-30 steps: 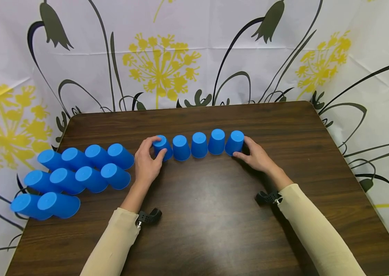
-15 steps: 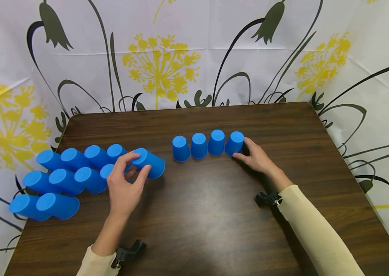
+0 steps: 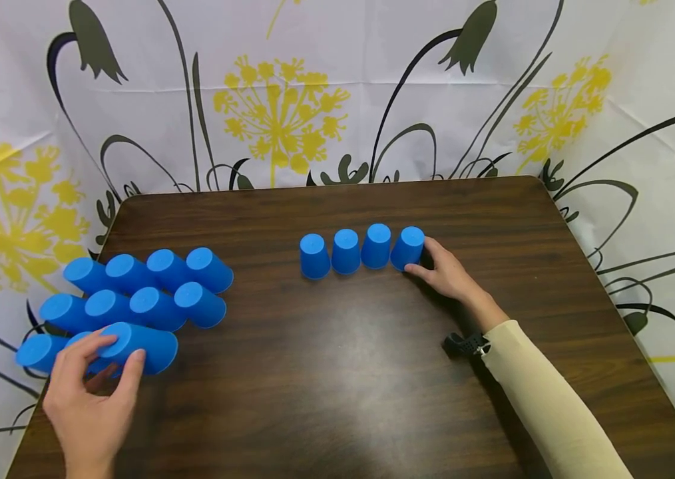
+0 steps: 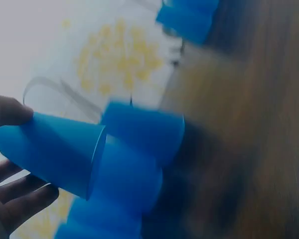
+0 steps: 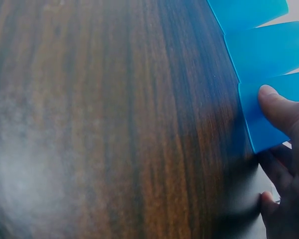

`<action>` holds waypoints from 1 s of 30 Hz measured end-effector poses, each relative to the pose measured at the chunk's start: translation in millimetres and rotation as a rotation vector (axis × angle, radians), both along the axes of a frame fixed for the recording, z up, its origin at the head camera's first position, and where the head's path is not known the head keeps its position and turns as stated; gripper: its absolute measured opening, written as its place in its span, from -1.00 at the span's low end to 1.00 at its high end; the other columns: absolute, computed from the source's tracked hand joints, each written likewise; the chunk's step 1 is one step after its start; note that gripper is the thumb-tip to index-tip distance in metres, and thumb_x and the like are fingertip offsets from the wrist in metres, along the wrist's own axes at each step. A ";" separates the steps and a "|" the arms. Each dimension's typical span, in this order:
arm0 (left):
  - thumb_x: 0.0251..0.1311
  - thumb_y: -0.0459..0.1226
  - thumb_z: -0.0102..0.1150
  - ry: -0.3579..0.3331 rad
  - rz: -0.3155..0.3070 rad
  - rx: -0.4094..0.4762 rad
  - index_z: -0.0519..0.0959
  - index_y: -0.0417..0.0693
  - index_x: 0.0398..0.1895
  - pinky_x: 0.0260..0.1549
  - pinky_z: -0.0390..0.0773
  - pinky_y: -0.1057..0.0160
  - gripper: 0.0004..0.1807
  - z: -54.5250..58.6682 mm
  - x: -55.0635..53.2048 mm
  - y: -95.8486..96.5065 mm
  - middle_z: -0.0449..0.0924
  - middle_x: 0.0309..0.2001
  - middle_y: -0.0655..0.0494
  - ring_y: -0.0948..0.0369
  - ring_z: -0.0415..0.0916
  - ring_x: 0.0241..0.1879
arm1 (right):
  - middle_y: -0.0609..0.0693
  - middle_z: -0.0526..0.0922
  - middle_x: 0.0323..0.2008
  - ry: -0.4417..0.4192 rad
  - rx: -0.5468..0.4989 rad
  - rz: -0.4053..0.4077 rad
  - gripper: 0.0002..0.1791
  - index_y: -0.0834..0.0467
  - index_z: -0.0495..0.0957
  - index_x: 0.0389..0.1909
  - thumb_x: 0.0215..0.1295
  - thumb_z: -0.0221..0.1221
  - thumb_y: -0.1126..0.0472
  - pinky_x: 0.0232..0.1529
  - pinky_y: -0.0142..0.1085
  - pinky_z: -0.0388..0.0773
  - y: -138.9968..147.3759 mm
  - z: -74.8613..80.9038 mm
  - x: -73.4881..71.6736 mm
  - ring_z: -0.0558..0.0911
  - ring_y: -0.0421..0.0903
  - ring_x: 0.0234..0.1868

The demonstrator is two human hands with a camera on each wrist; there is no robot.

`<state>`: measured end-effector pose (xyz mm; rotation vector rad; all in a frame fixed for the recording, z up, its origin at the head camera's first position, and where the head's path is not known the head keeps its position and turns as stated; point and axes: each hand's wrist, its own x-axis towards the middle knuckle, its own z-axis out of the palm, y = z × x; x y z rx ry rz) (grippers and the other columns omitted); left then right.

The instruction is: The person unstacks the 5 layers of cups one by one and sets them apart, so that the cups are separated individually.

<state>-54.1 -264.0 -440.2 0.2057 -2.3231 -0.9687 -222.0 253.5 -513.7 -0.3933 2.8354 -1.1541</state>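
Note:
My left hand (image 3: 90,399) grips a blue plastic cup (image 3: 146,347) between thumb and fingers, at the near end of the cups on the left. In the left wrist view the same cup (image 4: 52,152) is tilted, its rim toward the table. My right hand (image 3: 448,271) holds the rightmost upside-down cup (image 3: 408,249) of a back row, which stands on the table. Thumb on its near side, that cup (image 5: 261,117) shows in the right wrist view. To its left stand more upside-down cups, the leftmost cup (image 3: 315,257) a little apart from its neighbour.
On the left of the brown wooden table (image 3: 337,392), several upside-down blue cups stand in rows, such as the cup (image 3: 201,305) at one row's end. A cup (image 3: 40,352) sits near the left edge. Behind hangs a flowered white cloth (image 3: 373,86).
The left hand has lifted the leftmost cup from the back row and carried it left and nearer, over to the front cups of the left group. The right hand has stayed put.

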 end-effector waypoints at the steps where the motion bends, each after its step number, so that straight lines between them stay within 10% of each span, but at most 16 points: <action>1: 0.01 -0.40 0.47 -0.009 0.035 -0.006 0.58 -0.15 0.13 -0.22 0.34 0.73 -0.46 -3.7 1.3 -4.4 0.53 0.11 0.21 0.48 0.41 0.00 | 0.23 0.35 0.33 0.000 0.002 -0.001 -0.24 0.23 0.17 0.43 0.34 0.24 0.03 0.36 0.12 0.20 0.4 0.1 -0.1 0.31 0.17 0.37; 9: 0.03 -0.38 0.46 -0.092 0.124 -0.093 0.55 -0.19 0.07 -0.16 0.26 0.75 -0.51 -27.4 -3.3 -17.7 0.50 0.08 -0.13 0.27 0.42 0.01 | 0.23 0.34 0.34 -0.019 0.006 -0.005 -0.24 0.22 0.16 0.44 0.35 0.24 0.02 0.36 0.12 0.19 1.3 0.8 0.2 0.29 0.17 0.38; 30: 0.07 -0.31 0.45 -0.161 0.163 -0.071 0.58 -0.14 0.09 0.01 0.40 0.47 -0.53 -39.8 -10.0 -12.1 0.51 0.19 -0.02 0.02 0.49 0.14 | 0.23 0.33 0.35 -0.010 0.003 -0.002 -0.24 0.22 0.16 0.44 0.35 0.24 0.04 0.37 0.11 0.18 -0.8 1.2 -0.3 0.29 0.17 0.39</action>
